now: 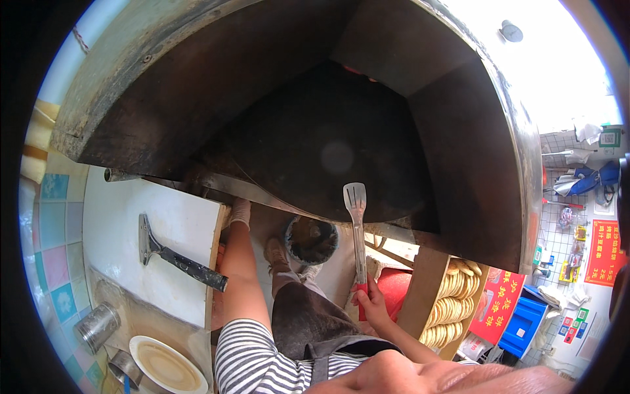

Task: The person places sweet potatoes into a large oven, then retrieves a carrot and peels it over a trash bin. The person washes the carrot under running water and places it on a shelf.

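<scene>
My right hand (372, 301), bare, grips the red handle of long metal tongs (359, 231) with a slotted spatula-like end. The tongs point up, their tip over the near edge of a large dark round baking plate (325, 143) inside a hooded oven (453, 123). My left hand (240, 212), in a thin whitish glove, reaches down below the oven's front edge, beside the wooden edge of a white worktop. Its fingers are partly hidden, so what it touches does not show.
A scraper with a black handle (192, 268) lies on the white worktop (118, 212). Metal cups (97, 327) and an oval plate (168, 365) stand lower left. A bucket (311, 240) is on the floor near my feet. Right are rows of flatbreads (450, 305) and a blue crate (523, 322).
</scene>
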A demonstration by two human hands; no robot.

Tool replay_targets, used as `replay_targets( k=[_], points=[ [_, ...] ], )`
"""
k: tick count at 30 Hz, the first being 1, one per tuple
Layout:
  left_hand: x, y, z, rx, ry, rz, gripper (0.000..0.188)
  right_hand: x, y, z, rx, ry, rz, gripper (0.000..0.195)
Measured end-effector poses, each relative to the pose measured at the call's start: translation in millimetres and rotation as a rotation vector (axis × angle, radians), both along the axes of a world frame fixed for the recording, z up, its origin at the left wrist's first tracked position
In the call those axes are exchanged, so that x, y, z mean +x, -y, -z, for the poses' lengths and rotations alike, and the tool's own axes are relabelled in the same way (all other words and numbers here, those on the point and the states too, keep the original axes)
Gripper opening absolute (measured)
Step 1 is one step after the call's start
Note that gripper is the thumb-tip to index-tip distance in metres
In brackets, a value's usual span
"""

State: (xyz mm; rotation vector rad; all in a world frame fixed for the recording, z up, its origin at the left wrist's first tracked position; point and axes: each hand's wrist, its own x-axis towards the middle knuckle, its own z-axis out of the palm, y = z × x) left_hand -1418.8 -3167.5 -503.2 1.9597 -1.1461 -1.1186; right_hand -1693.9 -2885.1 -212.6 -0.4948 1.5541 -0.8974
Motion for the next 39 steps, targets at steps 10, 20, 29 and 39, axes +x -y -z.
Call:
replay_targets(
  k=[10,20,29,39],
  points=[
    [-17,-92,-12,0.260,0.122,0.368,0.033,28,37,-32,-0.112,-0.121,-0.136,0.059],
    [-8,-250,-237,0.201,-0.292,0.321,0.032,171,130,-119,-0.708,-0.417,-0.737,0.066],
    [45,-331,-359,-0.193,-0.305,-0.231,0.029,321,145,-86,-0.829,-0.677,-1.075,0.067],
    [10,-562,-383,-0.131,-0.126,-0.634,0.031,288,93,-106,-1.234,-0.619,-0.963,0.048]
  ],
)
